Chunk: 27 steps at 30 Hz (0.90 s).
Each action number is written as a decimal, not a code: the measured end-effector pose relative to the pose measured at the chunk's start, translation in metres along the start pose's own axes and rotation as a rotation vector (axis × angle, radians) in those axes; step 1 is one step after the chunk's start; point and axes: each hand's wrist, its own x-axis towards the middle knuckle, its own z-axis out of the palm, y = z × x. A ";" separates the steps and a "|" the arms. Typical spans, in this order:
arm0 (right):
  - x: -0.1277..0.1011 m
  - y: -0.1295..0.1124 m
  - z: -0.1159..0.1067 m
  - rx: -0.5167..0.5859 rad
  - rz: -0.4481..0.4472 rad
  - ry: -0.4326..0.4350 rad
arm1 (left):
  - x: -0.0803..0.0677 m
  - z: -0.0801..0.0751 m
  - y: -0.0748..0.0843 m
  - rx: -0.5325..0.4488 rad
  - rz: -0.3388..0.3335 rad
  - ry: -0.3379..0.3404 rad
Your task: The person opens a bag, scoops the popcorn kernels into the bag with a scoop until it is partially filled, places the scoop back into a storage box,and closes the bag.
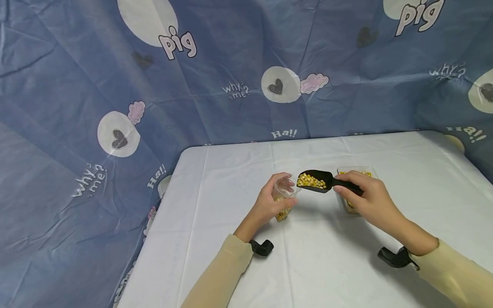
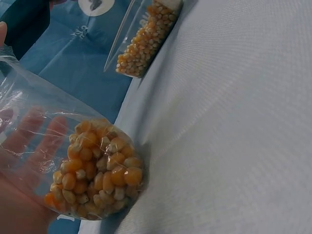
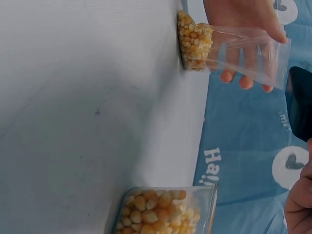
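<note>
Right hand [image 1: 371, 197] gripping scoop [image 1: 321, 181] (handle right, mouth left), left hand [image 1: 271, 202] holding bag [image 1: 284, 194] upright

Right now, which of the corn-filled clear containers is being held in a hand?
The plastic bag, gripped by the left hand beside the scoop; the clear tub stands unheld behind the right hand.

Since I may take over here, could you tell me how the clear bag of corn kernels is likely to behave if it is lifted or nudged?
The clear bag is thin film, so probably floppy above its fill. Kernels sit only at the bottom, so it is likely bottom-heavy and may slump without the left hand gripping it.
</note>
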 end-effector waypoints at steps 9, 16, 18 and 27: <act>0.008 -0.005 0.005 -0.033 -0.028 -0.014 | 0.000 -0.002 0.001 0.028 -0.031 -0.012; 0.015 -0.010 0.005 -0.015 -0.043 -0.061 | 0.002 -0.002 -0.027 0.050 -0.077 0.026; 0.017 -0.011 0.006 -0.011 -0.044 -0.073 | 0.001 -0.002 -0.034 0.068 -0.088 0.035; 0.024 -0.012 0.009 -0.018 -0.080 -0.127 | 0.000 -0.003 -0.035 0.090 -0.095 0.037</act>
